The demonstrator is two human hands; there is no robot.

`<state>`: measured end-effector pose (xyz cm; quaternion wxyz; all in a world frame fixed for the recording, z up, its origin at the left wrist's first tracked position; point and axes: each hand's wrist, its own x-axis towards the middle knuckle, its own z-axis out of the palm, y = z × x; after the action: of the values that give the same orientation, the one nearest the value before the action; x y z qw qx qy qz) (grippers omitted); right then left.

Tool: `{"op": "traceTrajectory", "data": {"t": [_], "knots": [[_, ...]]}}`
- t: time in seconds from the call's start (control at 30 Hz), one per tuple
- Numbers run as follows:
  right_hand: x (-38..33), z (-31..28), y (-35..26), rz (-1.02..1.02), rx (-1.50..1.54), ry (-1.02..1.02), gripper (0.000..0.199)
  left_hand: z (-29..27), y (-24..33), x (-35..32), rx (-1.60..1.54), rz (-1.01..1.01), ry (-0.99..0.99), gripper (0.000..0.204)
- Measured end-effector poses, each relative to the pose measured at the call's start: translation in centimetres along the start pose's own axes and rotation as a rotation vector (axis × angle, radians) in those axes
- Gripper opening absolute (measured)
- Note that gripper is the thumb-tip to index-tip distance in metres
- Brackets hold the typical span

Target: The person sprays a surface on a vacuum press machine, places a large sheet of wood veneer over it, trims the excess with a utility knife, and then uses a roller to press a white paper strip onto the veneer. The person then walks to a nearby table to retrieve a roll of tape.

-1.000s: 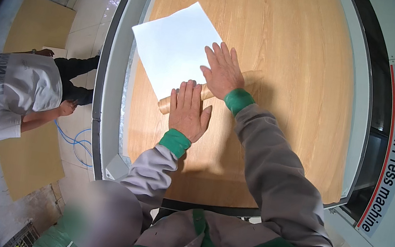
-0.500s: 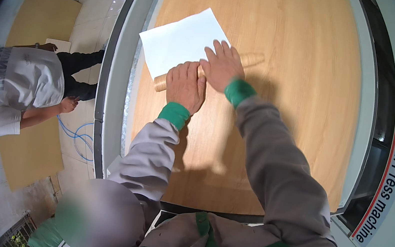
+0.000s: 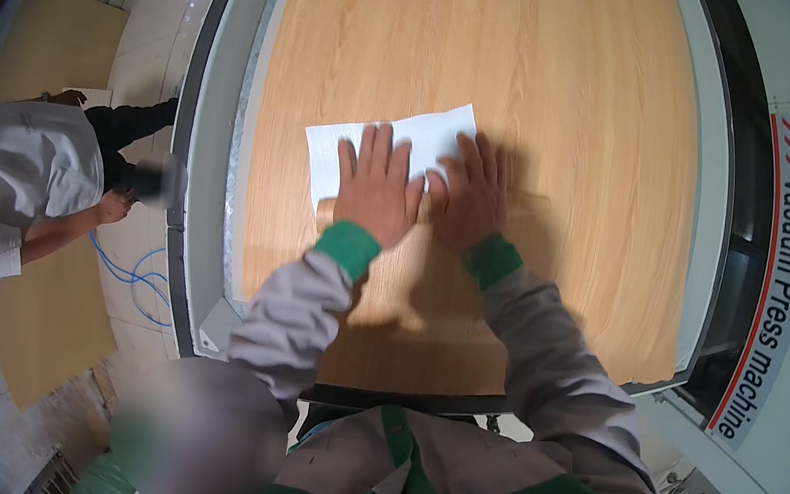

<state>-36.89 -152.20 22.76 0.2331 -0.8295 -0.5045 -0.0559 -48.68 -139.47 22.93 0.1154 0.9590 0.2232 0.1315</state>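
My left hand (image 3: pixel 378 189) lies palm down with its fingers stretched out over a white sheet (image 3: pixel 424 145). Beside it, my right hand (image 3: pixel 467 200) also rests with extended fingers, covering the sheet's right edge. Beneath both palms runs a wood-grain roll (image 3: pixel 325 213); its left end shows past my left hand, while the middle is hidden. The sheet spreads away from me on the far side of the roll. Whether the sheet joins the roll is covered by my hands.
A wood-grain surface (image 3: pixel 598 94) fills the middle, bordered by a pale frame (image 3: pixel 216 121). A person in a white shirt (image 3: pixel 38 166) is on the left, near a blue hose (image 3: pixel 124 270). A machine panel with a label strip (image 3: pixel 773 290) stands at right.
Both hands and the roll have come nearer to me. My right hand has drawn back level with my left, and less of the white sheet shows. The view has shifted slightly.
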Motion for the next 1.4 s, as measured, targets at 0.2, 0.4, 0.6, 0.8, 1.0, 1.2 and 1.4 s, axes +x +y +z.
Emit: {"op": "traceTrajectory", "data": {"t": [0.2,0.4,0.6,0.8,1.0,1.2,1.4], "knots": [[0.6,-0.5,-1.8,-0.138,0.059,-0.036,0.091,-1.8,-2.6,7.1,0.03,-0.095,0.193,0.046],[8.7,1.4,0.0,-0.155,-0.098,-0.228,0.111,-4.1,-1.0,-2.4,-0.17,-0.047,0.199,0.038],[10.8,1.2,-0.8,-0.08,-0.03,-0.34,0.08,-5.4,2.4,-10.6,-0.793,-0.291,0.139,0.051],[5.4,-0.8,-5.6,0.133,-0.047,-0.518,0.068,-1.4,-0.8,-7.4,-1.586,-0.938,0.036,0.058],[-5.1,-5.1,-11.8,0.936,1.143,-1.075,0.046,-7.4,-2.2,-10.5,-2.116,-0.738,-0.154,0.049],[-6.2,-6.5,-19.2,0.673,0.971,-1.066,0.031,-14.2,-2.7,-13.9,-1.838,-0.836,0.055,0.029],[-1.4,-5.5,-28.5,0.534,1.478,-0.802,0.04,-24.9,-6.6,-13.9,-1.638,-0.565,0.393,0.025]]}}
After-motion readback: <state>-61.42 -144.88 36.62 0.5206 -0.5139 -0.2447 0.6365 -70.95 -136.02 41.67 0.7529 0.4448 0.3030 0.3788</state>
